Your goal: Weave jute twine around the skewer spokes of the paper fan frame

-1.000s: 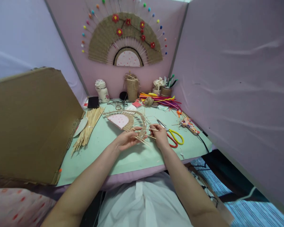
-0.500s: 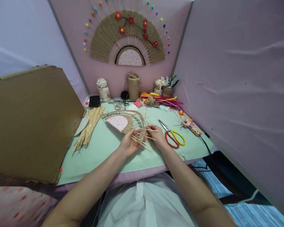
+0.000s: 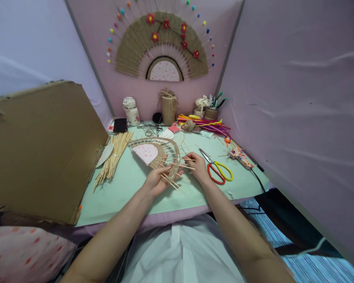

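Observation:
Low over the table, a half-round fan frame of thin sticks and woven twine point(image 3: 174, 149) is held tilted, with a pink spotted half-circle point(image 3: 146, 152) at its centre. My left hand point(image 3: 158, 179) grips its lower right end, thumb in front and fingers behind. Several bare stick ends poke out past the woven band. Just right of that band is my right hand point(image 3: 196, 165), fingers pinched together among the stick tips; what they hold is too small to make out. Scissors point(image 3: 216, 171) with red and yellow handles lie open to the right of this hand.
A bundle of sticks point(image 3: 115, 157) lies left, beside a large cardboard panel point(image 3: 44, 153). A glue gun point(image 3: 241, 158) with a cable rests at right. Along the back stand a white bottle point(image 3: 131, 112), a twine-wrapped pot point(image 3: 168, 110) and colourful pipe cleaners point(image 3: 209, 125). A finished fan point(image 3: 162, 43) hangs above.
My right hand has drawn slightly away from the woven band, opening a gap. The fan's lower right end and my left hand have shifted a little left. The whole view has shifted slightly.

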The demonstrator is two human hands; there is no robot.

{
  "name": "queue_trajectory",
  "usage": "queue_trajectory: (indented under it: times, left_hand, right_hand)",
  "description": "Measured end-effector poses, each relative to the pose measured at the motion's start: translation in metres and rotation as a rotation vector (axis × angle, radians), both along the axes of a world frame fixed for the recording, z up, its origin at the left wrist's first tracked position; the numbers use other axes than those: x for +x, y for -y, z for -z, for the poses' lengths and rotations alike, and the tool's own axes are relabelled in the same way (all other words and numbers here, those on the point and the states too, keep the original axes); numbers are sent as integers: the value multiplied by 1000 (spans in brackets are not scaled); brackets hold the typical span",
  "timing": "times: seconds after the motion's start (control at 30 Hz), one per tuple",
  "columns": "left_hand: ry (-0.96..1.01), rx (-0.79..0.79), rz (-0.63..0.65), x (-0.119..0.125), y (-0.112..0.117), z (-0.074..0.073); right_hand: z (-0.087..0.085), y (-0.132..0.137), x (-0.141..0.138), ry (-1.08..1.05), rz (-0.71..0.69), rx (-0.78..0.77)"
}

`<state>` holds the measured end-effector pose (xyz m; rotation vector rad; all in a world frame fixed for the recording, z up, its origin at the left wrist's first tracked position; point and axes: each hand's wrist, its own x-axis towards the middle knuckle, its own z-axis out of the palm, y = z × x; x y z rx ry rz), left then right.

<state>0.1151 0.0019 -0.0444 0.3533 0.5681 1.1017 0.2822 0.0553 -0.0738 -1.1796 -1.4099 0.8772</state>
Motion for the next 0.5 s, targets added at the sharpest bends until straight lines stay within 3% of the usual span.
queue_trajectory:
  times: [0.33,0.5]
  left_hand:
    - [-143,139,114,-10,4,-9]
    - [-299,228,164,-29,3,-15]
  right_hand:
    - [0,7,12,28,223,180]
    - [-2,7,15,91,140,273]
